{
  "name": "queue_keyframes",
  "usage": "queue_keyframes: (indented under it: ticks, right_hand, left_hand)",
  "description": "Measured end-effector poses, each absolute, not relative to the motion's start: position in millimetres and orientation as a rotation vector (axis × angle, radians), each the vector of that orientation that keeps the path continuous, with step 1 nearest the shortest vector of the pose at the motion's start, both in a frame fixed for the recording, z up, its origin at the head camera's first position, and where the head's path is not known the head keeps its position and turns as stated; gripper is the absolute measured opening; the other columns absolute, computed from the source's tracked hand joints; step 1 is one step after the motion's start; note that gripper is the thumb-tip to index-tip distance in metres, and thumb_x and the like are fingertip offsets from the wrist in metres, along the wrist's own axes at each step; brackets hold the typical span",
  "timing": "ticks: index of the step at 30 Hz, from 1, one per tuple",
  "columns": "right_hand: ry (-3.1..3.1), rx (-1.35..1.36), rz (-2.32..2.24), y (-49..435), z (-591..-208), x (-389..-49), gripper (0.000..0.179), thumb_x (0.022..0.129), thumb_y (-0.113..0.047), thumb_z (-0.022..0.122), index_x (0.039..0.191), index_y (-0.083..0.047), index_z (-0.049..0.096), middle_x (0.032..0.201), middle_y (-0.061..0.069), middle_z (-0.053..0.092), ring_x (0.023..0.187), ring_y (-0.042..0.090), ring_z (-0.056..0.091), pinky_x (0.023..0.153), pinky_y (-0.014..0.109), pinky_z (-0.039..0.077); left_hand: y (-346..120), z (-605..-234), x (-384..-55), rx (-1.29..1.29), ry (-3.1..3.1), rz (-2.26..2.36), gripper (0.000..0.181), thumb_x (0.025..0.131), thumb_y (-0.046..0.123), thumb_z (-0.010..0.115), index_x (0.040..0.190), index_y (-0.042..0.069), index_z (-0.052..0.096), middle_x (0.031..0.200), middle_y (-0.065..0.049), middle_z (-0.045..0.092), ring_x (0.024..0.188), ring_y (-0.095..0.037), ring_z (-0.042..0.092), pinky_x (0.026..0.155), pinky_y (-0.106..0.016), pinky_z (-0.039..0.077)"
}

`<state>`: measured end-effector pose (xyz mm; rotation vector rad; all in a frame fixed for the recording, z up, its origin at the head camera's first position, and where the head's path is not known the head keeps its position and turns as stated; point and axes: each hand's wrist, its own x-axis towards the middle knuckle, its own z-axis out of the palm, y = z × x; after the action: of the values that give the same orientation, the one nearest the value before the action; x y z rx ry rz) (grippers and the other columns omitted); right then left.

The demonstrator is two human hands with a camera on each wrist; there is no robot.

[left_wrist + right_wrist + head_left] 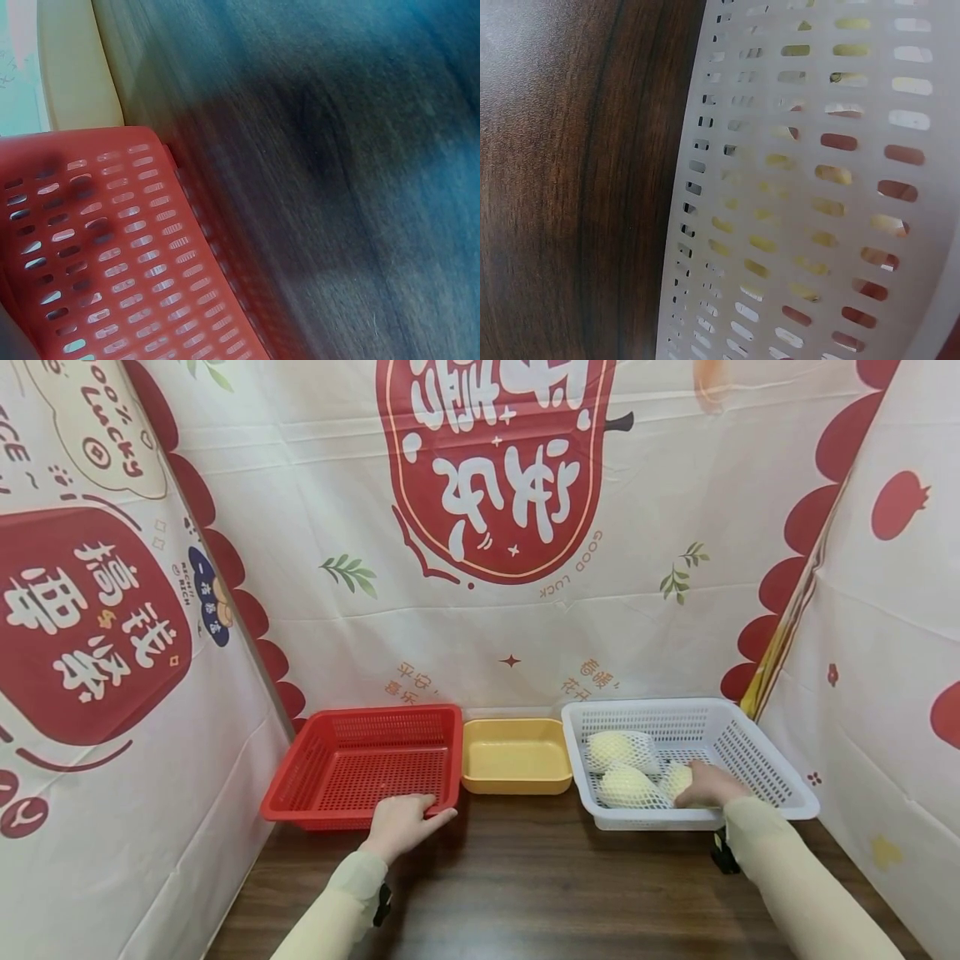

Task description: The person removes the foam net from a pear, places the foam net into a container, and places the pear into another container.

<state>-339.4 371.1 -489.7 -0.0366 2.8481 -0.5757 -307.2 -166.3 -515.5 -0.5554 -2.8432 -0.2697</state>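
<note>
My left hand [402,825] lies over the front rim of a red perforated basket [322,815], near its right corner. Its fingers bend over the rim to the inside, and the thumb points right. In the left wrist view, dark finger-like shapes show through the holes of the red wall [112,255]. My right hand [716,783] reaches into a white perforated basket [780,810] and grips a pale yellow round fruit [678,780] in a white foam net. Two similar netted fruits [628,787] lie to its left. Yellow and pinkish patches show through the white wall [765,217] in the right wrist view.
A shallow yellow tray [516,760] stands between the two baskets. All three stand at the back of a dark wooden table [540,877]. Printed cloth walls [330,643] rise behind and on both sides.
</note>
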Motion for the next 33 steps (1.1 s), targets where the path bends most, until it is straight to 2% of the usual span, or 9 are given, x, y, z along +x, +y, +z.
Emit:
queue_keyframes:
  ticks: [8,17,24,33]
  right_hand:
    - [2.836,-0.028,-0.606,370.6,-489.6,-335.7,0.102,0.072,-0.033,0.078,0.134,0.025,0.022,0.131,0.048,0.033,0.116,0.06,0.04,0.092,0.062,0.038]
    - [2.849,0.0,-0.615,373.5,-492.7,-334.8,0.103,0.071,-0.033,0.078,0.134,0.025,0.022,0.132,0.048,0.032,0.117,0.06,0.039,0.093,0.063,0.037]
    - [2.845,0.02,-0.641,376.0,-489.8,-334.1,0.104,0.072,-0.033,0.078,0.134,0.026,0.02,0.133,0.048,0.03,0.117,0.059,0.039,0.094,0.063,0.036]
    - [2.909,0.013,-0.696,380.1,-483.1,-331.2,0.096,0.069,-0.028,0.078,0.131,0.024,0.025,0.122,0.043,0.043,0.1,0.046,0.051,0.086,0.058,0.041]
  left_hand:
    - [-166.8,-516.9,-307.6,-0.541,-2.856,-0.288,0.075,0.085,0.079,0.036,0.109,0.018,0.074,0.094,0.002,0.072,0.078,-0.015,0.064,0.065,-0.037,0.047]
    - [-166.6,-521.6,-307.8,-0.545,-2.827,-0.274,0.069,0.084,0.08,0.036,0.099,0.023,0.073,0.08,0.007,0.068,0.064,-0.01,0.055,0.057,-0.032,0.041]
    - [-166.0,-519.4,-306.4,-0.55,-2.815,-0.273,0.071,0.085,0.08,0.035,0.1,0.022,0.074,0.081,0.006,0.069,0.065,-0.011,0.056,0.057,-0.032,0.041]
    - [-165.6,-519.0,-307.1,-0.536,-2.836,-0.278,0.074,0.085,0.079,0.037,0.106,0.019,0.074,0.09,0.003,0.072,0.071,-0.014,0.06,0.061,-0.035,0.044]
